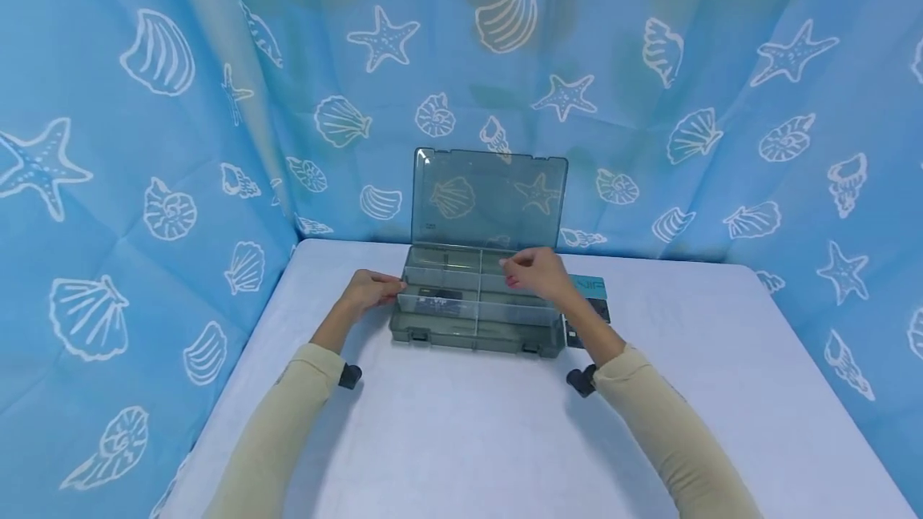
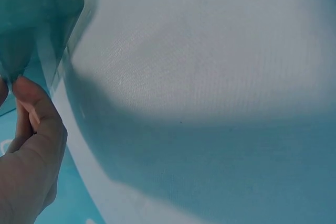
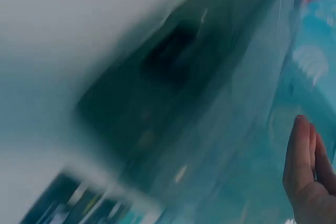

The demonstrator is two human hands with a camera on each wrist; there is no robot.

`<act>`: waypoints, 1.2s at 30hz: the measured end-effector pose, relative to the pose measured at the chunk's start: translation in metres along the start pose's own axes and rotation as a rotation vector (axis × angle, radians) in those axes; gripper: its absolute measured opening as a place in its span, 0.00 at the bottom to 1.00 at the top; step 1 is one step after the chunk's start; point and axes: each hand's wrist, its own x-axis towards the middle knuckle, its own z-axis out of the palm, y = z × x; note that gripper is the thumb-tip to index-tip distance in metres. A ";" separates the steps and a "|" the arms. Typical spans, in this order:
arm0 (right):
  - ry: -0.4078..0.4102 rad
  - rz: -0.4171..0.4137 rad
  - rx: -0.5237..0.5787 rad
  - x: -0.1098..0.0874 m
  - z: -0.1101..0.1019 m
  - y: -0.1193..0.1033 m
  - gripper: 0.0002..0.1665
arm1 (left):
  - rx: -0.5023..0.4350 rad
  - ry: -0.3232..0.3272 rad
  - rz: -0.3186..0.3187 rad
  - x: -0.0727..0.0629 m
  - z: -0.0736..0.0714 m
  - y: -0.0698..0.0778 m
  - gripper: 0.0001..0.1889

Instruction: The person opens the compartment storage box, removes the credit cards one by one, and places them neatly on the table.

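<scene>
A grey-tinted clear plastic compartment box (image 1: 450,339) sits on the white table with its lid (image 1: 490,195) raised at the back. Clear dividers (image 1: 515,314) split its inside, and a dark flat item (image 1: 440,299) shows through in the left part. My left hand (image 1: 371,290) pinches the box's left edge between thumb and finger; in the left wrist view the fingertips meet at the tinted plastic. Above the right compartments hovers my right hand (image 1: 537,272), and the right wrist view shows its fingers (image 3: 300,153) fairly straight, with nothing visible in them.
Against the box's right side lie a teal flat pack (image 1: 590,287) and dark items (image 1: 598,310), partly covered by my right forearm. A blue curtain (image 1: 461,62) with shell prints hangs right behind the lid. The white table (image 1: 461,439) extends in front and to both sides.
</scene>
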 end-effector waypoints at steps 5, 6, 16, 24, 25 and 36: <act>-0.158 0.061 0.114 0.022 0.048 -0.015 0.19 | -0.005 -0.004 0.015 0.000 -0.001 -0.001 0.17; -0.181 0.089 0.117 0.026 0.055 -0.017 0.19 | -0.003 0.000 0.014 0.000 -0.001 -0.001 0.17; -0.326 0.204 -0.275 0.041 0.087 -0.034 0.26 | -0.002 0.030 0.016 -0.002 0.003 -0.004 0.15; -0.230 0.257 0.122 0.044 0.098 -0.031 0.28 | -0.064 0.041 0.011 0.001 0.002 -0.003 0.15; -0.227 0.263 0.188 0.044 0.099 -0.031 0.27 | -0.067 0.043 0.006 0.001 0.002 -0.003 0.15; -0.201 0.425 0.501 0.052 0.104 -0.032 0.37 | -0.093 0.048 -0.015 0.002 0.003 -0.008 0.18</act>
